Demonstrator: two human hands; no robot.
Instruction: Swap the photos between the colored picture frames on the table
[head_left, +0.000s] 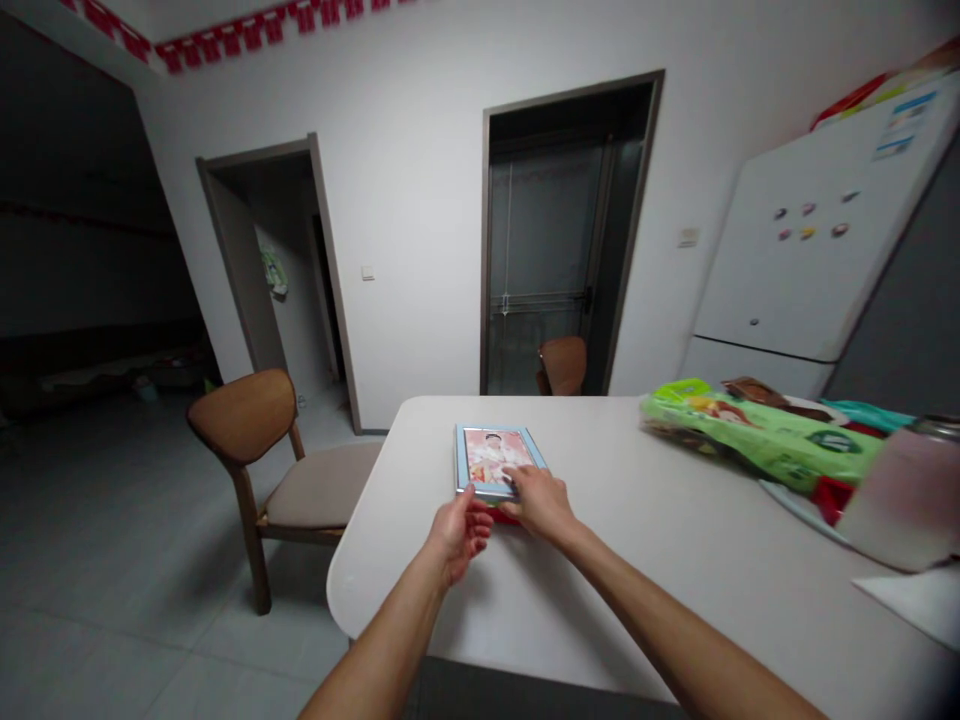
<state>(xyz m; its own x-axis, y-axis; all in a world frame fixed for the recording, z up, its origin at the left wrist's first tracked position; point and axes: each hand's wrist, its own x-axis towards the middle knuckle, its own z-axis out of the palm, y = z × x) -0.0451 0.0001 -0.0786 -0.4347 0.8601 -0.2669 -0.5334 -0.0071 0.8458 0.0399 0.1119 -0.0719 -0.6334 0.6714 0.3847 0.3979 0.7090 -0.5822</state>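
Observation:
A picture frame with a light blue border lies on the white table in front of me. Behind its front is a pink picture of a figure. Something red and green shows just under its near edge; I cannot make out what it is. My right hand grips the frame's near right corner, fingers on top and thumb at the near edge. My left hand is at the near left corner, its thumb against the edge, its other fingers loosely curled and apart with nothing seen in them.
On the table's right lie a green food package, a pinkish jar with a metal lid and a white sheet. A wooden chair stands left, another chair behind the table. A white refrigerator stands at the right.

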